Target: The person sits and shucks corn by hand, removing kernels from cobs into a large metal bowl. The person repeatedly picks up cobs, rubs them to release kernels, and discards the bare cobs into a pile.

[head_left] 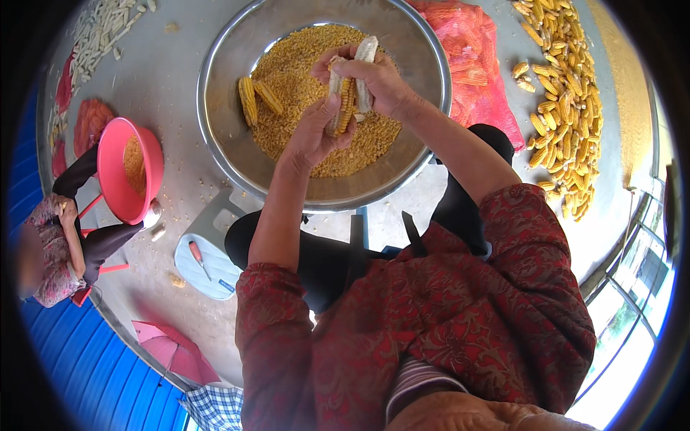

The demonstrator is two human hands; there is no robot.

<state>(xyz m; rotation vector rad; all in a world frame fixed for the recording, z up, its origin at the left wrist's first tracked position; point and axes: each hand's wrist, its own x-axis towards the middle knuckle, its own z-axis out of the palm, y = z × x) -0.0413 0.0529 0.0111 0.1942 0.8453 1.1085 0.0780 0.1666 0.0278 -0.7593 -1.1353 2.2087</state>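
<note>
A part-shelled cob (347, 108) is gripped low by the left hand (313, 135) above the steel bowl (228, 144) at 12 o'clock, its top end being touched by the right hand (375, 77), in which a bare cob (366, 52) is also held. Kernels (309, 57) are spread in the bowl, with two yellow cobs (248, 102) laid at its 9 o'clock. A red net bag (471, 43) is seen at 1 o'clock, a corn pile (568, 108) at 2, a stool (192, 276) at 8.
</note>
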